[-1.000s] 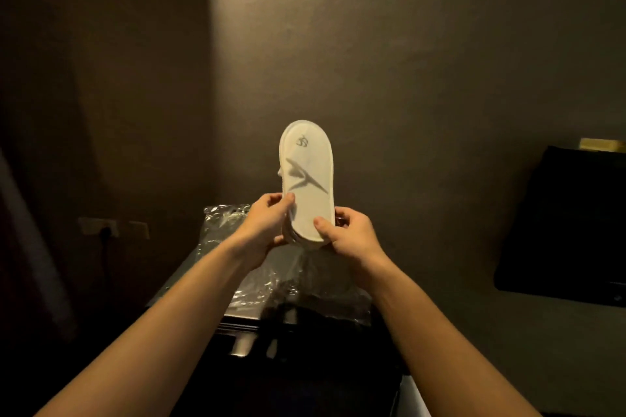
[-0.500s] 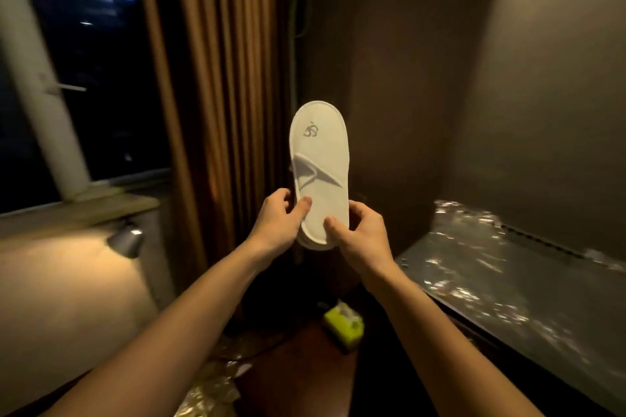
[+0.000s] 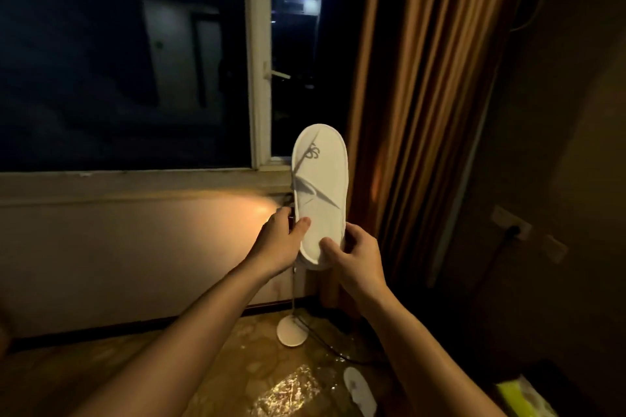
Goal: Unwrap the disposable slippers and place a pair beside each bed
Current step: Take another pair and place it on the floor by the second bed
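Both hands grip the heel end of a flat white disposable slipper with a grey logo [image 3: 320, 193], held upright in front of a dark window [image 3: 135, 54]: the left hand [image 3: 279, 242] has its thumb on the sole face and fingers behind, and the right hand [image 3: 355, 256] pinches the lower edge the same way. A second white slipper [image 3: 359, 391] lies on the glossy patterned floor [image 3: 189, 352] below, near a white lamp base [image 3: 292, 332] and an orange-brown curtain [image 3: 416, 105].
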### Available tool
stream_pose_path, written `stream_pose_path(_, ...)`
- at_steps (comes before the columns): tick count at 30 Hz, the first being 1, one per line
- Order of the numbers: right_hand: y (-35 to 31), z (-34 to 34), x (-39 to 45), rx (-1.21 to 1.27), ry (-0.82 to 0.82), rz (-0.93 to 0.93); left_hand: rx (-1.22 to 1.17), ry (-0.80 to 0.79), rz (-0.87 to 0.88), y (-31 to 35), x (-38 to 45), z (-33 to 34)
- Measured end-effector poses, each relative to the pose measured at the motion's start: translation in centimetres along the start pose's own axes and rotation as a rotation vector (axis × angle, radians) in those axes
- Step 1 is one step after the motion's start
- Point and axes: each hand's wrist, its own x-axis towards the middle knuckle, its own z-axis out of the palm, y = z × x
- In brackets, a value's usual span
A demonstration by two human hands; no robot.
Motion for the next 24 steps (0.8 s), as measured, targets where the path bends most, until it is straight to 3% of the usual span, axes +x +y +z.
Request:
stream_pose_path(10, 6.1, 13.0, 8.2, 0.099, -0.224, 0.021, -0.007, 0.120, -0.177, -11.6, 8.0, -5.3)
stream_pose_path(17, 8.0, 23.2, 14.8, 0.094, -0.513, 0.030, 0.031, 0.279, -0.337, -18.3, 12.2, -11.1)
stream_pose_path(24, 7.9, 37.6, 19.9, -0.008, -0.831, -0.035, 0.037, 0.495, -0.482, -27.7, 15.1, -20.1)
